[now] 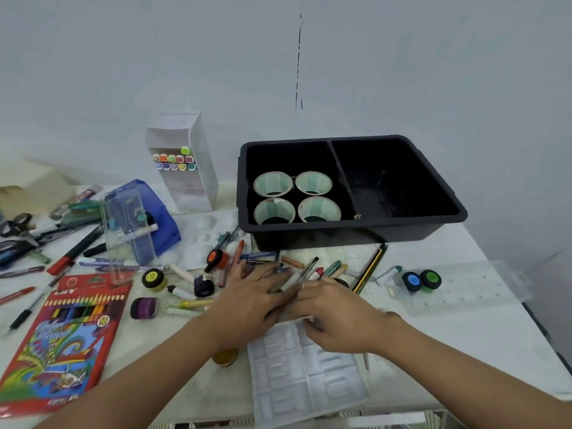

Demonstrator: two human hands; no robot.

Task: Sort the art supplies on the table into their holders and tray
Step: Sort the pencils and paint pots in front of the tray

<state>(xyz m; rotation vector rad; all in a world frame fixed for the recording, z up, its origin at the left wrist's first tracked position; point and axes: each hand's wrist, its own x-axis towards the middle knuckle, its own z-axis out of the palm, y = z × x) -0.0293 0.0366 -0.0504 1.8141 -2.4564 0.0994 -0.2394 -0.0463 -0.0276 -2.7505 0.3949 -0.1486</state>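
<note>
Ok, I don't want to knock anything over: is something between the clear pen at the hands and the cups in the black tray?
Only the black tray's near wall rises between the clear pen and the cups; loose crayons and pens lie flat on the table beneath that path.

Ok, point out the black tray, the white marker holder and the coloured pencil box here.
black tray (340, 236): head view, front outer wall.
white marker holder (204, 168): head view, right side wall.
coloured pencil box (62, 345): head view, middle of printed front.
</note>
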